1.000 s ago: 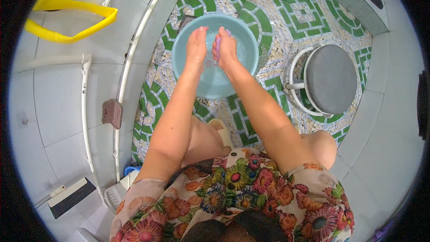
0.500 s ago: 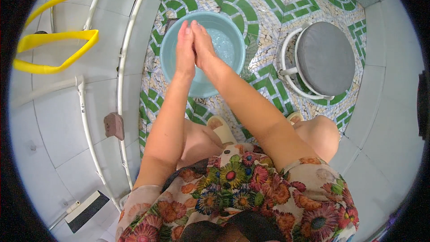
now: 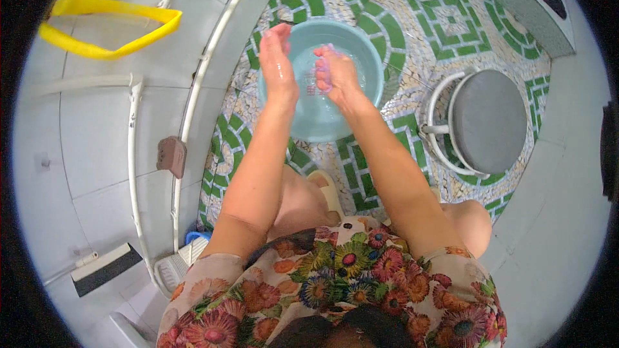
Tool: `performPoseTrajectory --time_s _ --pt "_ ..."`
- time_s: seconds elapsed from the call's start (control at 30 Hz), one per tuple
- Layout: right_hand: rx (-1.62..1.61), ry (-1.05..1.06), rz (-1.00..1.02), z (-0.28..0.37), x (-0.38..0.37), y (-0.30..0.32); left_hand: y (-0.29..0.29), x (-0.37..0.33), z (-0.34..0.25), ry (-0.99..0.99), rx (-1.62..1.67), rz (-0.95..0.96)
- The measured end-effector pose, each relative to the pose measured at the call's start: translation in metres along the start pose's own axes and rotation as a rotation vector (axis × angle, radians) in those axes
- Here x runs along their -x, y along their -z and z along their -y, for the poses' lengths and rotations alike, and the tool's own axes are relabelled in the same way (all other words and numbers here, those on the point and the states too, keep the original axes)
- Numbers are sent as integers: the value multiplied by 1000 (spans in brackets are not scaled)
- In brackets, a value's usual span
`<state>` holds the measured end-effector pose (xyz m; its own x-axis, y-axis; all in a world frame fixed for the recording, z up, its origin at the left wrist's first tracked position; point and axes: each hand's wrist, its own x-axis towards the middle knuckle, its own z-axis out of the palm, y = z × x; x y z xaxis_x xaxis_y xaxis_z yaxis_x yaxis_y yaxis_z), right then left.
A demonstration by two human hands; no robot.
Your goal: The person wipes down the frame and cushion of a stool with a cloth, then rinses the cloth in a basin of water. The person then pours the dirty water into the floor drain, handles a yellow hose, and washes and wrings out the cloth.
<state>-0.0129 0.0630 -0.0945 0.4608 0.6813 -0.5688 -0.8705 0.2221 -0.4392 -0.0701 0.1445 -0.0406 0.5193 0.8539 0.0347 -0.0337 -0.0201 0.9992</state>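
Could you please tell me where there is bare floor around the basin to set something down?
Free: mosaic floor beyond the basin, and between basin and grey stool. Crowded: over the basin, where left hand and right hand work.

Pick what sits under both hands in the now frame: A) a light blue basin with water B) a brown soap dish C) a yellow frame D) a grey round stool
A: the left hand, flat and open, and the right hand, fingers curled on something small and purple, are both over the basin; the stool stands off to the right.
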Motion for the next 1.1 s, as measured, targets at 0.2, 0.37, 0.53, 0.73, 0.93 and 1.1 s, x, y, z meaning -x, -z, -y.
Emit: performPoseTrajectory --time_s 0.2,0.37,0.53,0.73,0.93,1.1 --pt "9 -33 -47 2 -3 -6 2 -4 9 70 50 -17" --pt "-396 139 4 12 -25 2 9 -3 9 192 -214 156" --pt "-181 310 234 32 -18 -16 -13 17 -4 320 4 217" --pt "-183 112 355 39 -3 -23 -20 14 -9 -297 -436 60" --pt "-37 129 216 63 -17 -21 -14 18 -30 -491 -470 197" --pt "70 -34 325 67 -20 -19 9 -7 -80 -129 10 10"
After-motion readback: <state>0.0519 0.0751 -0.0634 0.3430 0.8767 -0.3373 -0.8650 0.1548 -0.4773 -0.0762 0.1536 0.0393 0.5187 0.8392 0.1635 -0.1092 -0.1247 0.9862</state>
